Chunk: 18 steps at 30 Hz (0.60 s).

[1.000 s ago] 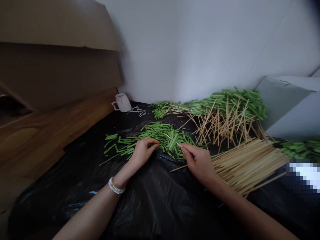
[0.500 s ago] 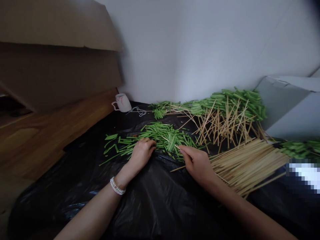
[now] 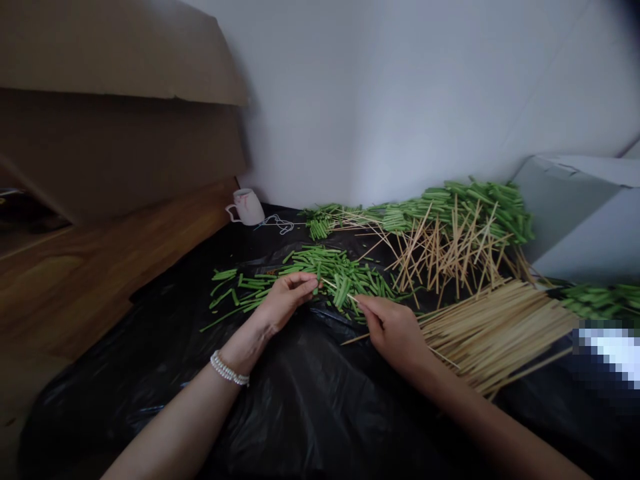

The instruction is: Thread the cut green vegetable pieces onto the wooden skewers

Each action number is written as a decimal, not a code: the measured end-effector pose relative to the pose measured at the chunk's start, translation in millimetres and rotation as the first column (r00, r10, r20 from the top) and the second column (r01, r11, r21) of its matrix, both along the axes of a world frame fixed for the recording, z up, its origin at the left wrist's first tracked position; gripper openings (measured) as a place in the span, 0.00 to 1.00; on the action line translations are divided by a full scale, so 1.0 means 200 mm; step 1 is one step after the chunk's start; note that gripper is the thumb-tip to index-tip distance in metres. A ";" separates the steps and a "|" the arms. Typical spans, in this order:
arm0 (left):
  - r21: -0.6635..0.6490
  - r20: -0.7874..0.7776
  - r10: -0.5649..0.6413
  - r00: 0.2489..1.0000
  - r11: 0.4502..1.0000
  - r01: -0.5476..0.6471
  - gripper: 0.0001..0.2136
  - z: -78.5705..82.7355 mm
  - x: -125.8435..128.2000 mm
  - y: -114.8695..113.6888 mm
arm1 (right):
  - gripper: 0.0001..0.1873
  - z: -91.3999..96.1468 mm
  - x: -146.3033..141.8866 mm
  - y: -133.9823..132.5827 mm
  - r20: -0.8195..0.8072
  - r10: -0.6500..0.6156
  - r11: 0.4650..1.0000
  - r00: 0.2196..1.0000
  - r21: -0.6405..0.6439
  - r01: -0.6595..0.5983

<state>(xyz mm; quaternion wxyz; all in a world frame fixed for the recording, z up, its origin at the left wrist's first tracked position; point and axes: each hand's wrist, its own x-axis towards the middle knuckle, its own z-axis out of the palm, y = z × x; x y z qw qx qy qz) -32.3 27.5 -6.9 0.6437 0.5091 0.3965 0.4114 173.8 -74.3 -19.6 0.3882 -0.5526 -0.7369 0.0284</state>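
Note:
My right hand (image 3: 393,328) pinches a thin wooden skewer (image 3: 329,283) that points left, with cut green stalk pieces (image 3: 342,293) threaded across it. At the skewer's tip, my left hand (image 3: 291,295) is closed on a short green stalk piece (image 3: 319,272). A bracelet of white beads circles the left wrist. Beneath and beyond both hands spreads a loose heap of cut green stalks (image 3: 320,257) on black plastic sheeting (image 3: 295,400).
Bare skewers (image 3: 500,330) lie in a pile at the right. Behind them are stacked, filled skewers (image 3: 480,207) by the wall. A white mug (image 3: 247,207) and white cord (image 3: 283,225) sit at the back left. Cardboard (image 3: 120,140) stands left, a pale box (image 3: 575,213) right.
My left hand has come up from the heap with a green stalk piece and turned toward the skewer's tip. My right hand has stayed nearly in place, still pinching the skewer.

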 end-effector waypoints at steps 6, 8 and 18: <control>-0.161 0.178 -0.061 0.982 0.983 0.090 0.10 0.00 0.01 -0.01 | 0.14 -0.01 0.00 0.00 0.017 0.008 1.000 1.000 -0.020 -0.007; -0.170 0.185 -0.057 0.981 0.981 0.089 0.10 0.00 0.01 -0.02 | 0.14 -0.01 0.00 0.00 0.021 0.005 1.000 1.000 -0.017 -0.004; -0.154 0.177 -0.043 0.983 0.986 0.071 0.11 0.00 0.01 -0.02 | 0.15 -0.01 0.00 0.00 0.021 0.000 1.000 1.000 -0.018 0.000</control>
